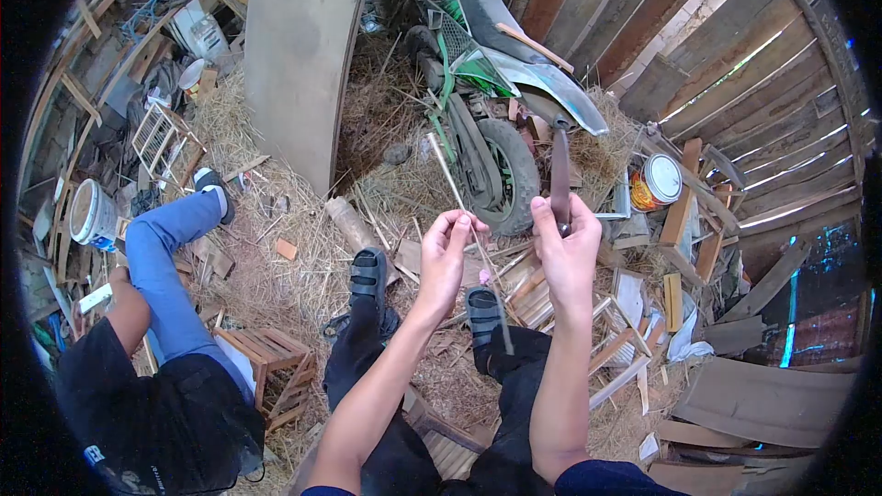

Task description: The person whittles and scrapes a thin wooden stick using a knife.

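Observation:
My left hand [442, 262] pinches a long thin wooden stick [446, 170] between thumb and fingers. The stick slants from upper left, in front of the motorbike's rear wheel, down past my hand to above my right thigh. A knife [560, 165] with a broad dark blade pointing up is gripped in my right hand [570, 262]. Its handle is mostly hidden by the fingers. Both hands are raised above my lap, side by side, and the blade stands apart from the stick.
A green and white motorbike [501, 64] stands ahead by a large board [299, 55]. At left sits another person [175, 386]. Wooden crates [280, 367], a white bucket [94, 211], a paint can [658, 180] and scrap wood lie around on straw. A plank wall [763, 83] rises at right.

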The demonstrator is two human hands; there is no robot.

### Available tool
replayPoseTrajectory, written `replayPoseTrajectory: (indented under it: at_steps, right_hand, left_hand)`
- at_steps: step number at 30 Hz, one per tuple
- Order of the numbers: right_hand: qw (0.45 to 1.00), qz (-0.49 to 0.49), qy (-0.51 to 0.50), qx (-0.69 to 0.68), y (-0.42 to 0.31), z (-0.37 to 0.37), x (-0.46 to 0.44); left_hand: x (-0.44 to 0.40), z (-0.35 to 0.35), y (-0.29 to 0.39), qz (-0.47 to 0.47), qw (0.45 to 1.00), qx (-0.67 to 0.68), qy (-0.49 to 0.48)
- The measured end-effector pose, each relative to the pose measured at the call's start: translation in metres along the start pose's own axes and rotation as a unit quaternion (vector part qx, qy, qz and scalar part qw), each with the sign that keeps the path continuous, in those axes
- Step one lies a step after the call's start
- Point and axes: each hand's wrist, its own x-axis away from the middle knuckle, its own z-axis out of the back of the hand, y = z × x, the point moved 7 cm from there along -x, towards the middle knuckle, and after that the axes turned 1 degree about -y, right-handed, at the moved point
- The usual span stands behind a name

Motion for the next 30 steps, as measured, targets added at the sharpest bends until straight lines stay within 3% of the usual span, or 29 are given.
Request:
replayPoseTrajectory:
  at_steps: [3,6,9,11,15,21,23,25,30]
  right_hand:
    - [0.999,0.014,0.037,-0.034,0.0,0.007,-0.002]
    - [0.994,0.011,0.074,-0.073,-0.003,0.015,-0.001]
    - [0.983,0.014,0.122,-0.138,-0.001,0.026,-0.003]
    - [0.972,-0.001,0.162,-0.169,-0.005,0.031,0.0]
    - [0.992,-0.007,0.108,-0.065,-0.004,0.028,-0.004]
    - [0.999,-0.026,-0.014,-0.028,0.005,0.003,-0.004]
    - [0.999,-0.022,-0.037,-0.025,0.012,0.0,-0.006]
    - [0.999,-0.032,-0.041,0.012,0.01,0.0,-0.006]
    - [0.999,-0.028,-0.016,0.04,0.005,0.001,-0.003]
  left_hand:
    - [0.003,0.01,0.006,0.011,0.993,-0.108,0.048]
    - [0.002,0.016,0.011,-0.021,0.988,-0.128,0.082]
    - [-0.001,0.025,0.004,0.009,0.997,-0.017,0.069]
    - [0.003,0.02,0.009,0.014,0.997,-0.028,0.066]
    - [0.004,0.007,0.018,-0.013,0.999,-0.012,0.04]
    - [0.007,-0.014,0.019,0.04,0.99,0.117,-0.064]
    - [0.007,-0.014,0.018,0.0,0.998,0.01,-0.07]
    - [0.008,-0.021,0.018,-0.029,0.996,-0.046,-0.076]
    - [0.01,-0.024,0.015,-0.01,0.997,0.035,-0.072]
